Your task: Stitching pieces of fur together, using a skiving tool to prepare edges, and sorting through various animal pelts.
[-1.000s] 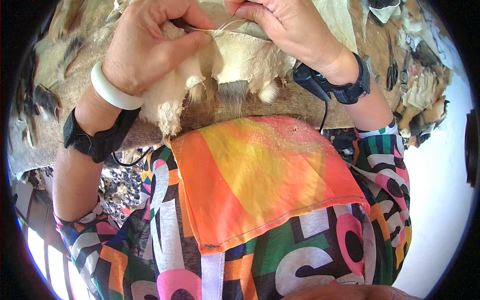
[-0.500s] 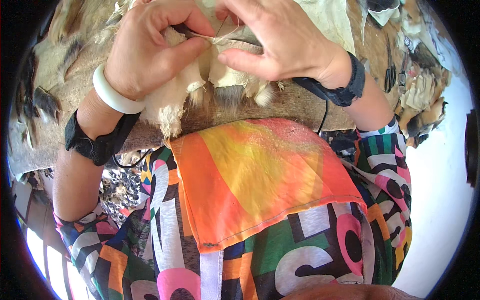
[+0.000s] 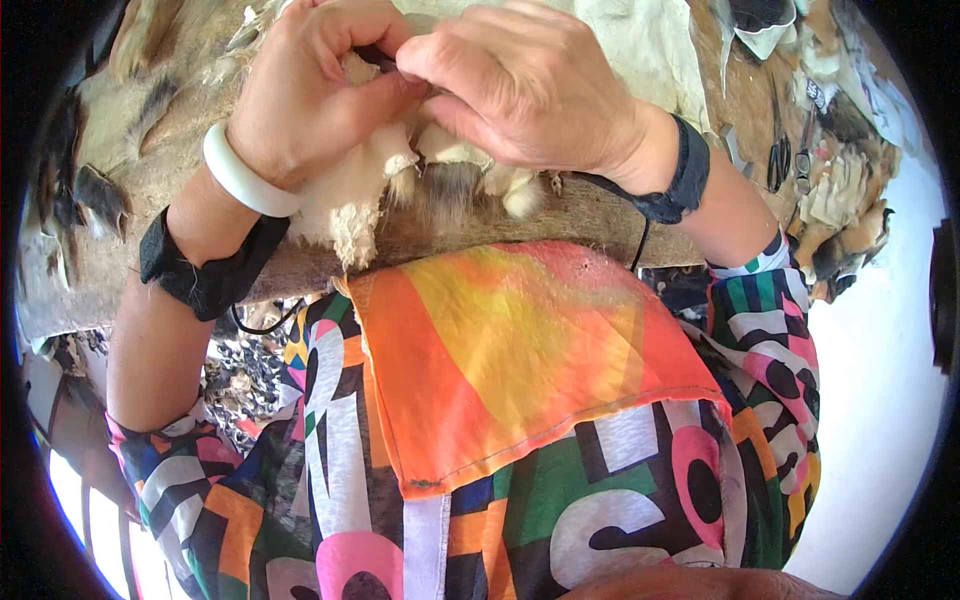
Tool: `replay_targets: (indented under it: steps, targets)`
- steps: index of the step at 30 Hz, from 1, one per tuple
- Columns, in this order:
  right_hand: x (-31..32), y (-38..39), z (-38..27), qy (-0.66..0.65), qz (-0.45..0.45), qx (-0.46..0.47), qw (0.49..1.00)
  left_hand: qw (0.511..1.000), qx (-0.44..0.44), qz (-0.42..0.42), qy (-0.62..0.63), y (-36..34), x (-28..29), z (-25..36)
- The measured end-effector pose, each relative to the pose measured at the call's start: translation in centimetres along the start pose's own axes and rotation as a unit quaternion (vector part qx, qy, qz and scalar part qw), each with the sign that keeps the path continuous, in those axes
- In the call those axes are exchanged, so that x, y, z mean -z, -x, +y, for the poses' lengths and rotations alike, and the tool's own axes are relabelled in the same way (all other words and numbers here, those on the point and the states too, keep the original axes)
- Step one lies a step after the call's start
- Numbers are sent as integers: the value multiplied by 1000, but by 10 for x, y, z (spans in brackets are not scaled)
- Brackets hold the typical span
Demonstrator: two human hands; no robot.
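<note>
My left hand (image 3: pixel 320 100), a white bangle at its wrist, is closed in a pinch on a cream-coloured piece of fur hide (image 3: pixel 345 200). The hide hangs over the table's near edge, its skin side showing and tufts of brown and white fur along its lower rim. My right hand (image 3: pixel 530 85) is closed, its fingers bunched against the left fingertips above the hide. Whatever the right fingers hold is hidden behind them.
A worn brown work table (image 3: pixel 560 215) spans the far side, with fur scraps (image 3: pixel 100 200) at left and a pale hide sheet (image 3: pixel 650 50) behind my right hand. Black-handled scissors (image 3: pixel 779 160) and a heap of hide scraps (image 3: pixel 845 200) lie at right. An orange-yellow cloth (image 3: pixel 530 340) covers my lap.
My right hand has closed and moved left, against my left hand. The thread and thin needle-like piece seen between the hands before are now hidden. My left hand has shifted slightly right.
</note>
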State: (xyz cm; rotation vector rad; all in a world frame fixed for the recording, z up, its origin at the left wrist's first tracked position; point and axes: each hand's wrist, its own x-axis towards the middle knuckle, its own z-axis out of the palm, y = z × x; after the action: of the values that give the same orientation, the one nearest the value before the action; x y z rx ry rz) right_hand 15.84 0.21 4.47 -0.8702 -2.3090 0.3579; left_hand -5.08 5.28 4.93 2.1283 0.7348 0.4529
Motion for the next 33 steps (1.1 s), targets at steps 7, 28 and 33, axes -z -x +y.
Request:
replay_targets:
  steps: [7,28,33]
  targets:
    - [-6,-13,-9,-29,99,79,991,999,10,49,11,2,-11,-1]
    - [25,-4,14,-175,-75,-246,950,1000,8,-1,-8,-2,2,7]
    - [21,-3,11,-199,-64,-244,947,1000,9,4,-5,-3,2,8]
